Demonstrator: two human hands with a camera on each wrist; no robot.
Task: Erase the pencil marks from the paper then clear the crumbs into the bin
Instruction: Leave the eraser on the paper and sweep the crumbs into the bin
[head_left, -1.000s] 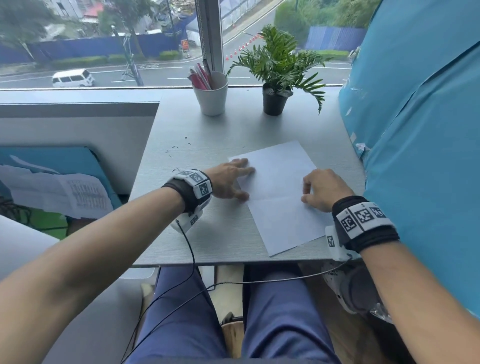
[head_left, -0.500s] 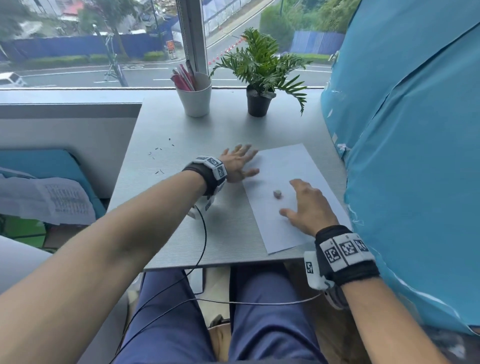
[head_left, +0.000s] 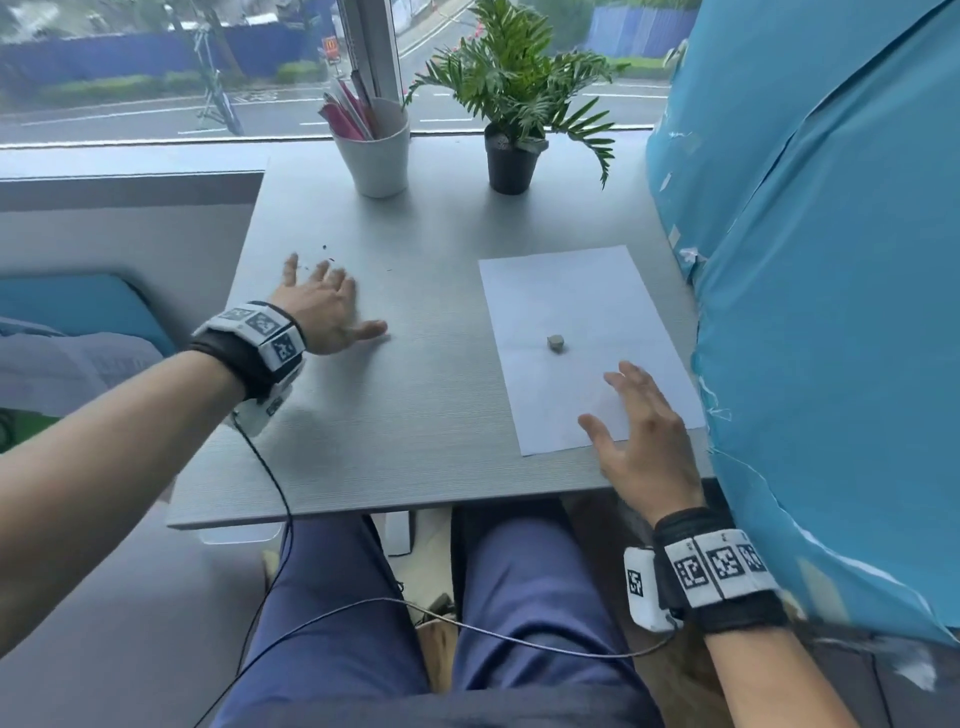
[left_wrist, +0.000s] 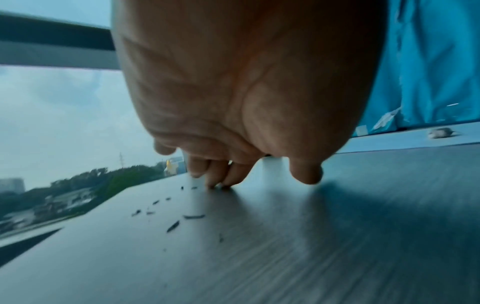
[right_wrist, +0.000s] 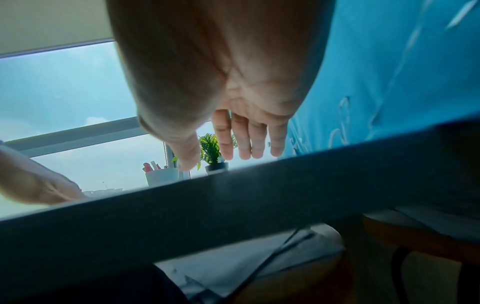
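A white sheet of paper (head_left: 576, 338) lies on the right side of the grey table (head_left: 415, 415). A small grey eraser (head_left: 556, 343) rests loose at the sheet's middle; it also shows far right in the left wrist view, eraser (left_wrist: 440, 132). Dark eraser crumbs (head_left: 328, 251) are scattered at the table's left, crumbs (left_wrist: 182, 218) just under my left hand. My left hand (head_left: 324, 306) is spread flat, fingertips (left_wrist: 215, 185) touching the table among the crumbs. My right hand (head_left: 641, 431) hovers open over the paper's near right corner, holding nothing. No bin is visible.
A white cup of pens (head_left: 374, 150) and a small potted plant (head_left: 511, 119) stand at the back by the window. A blue covered surface (head_left: 810, 260) borders the table's right side. Printed papers (head_left: 67, 364) lie left of the table.
My right hand let go of the eraser, left it on the paper and drew back toward me. My left hand left the paper's edge and slid left to the crumbs.
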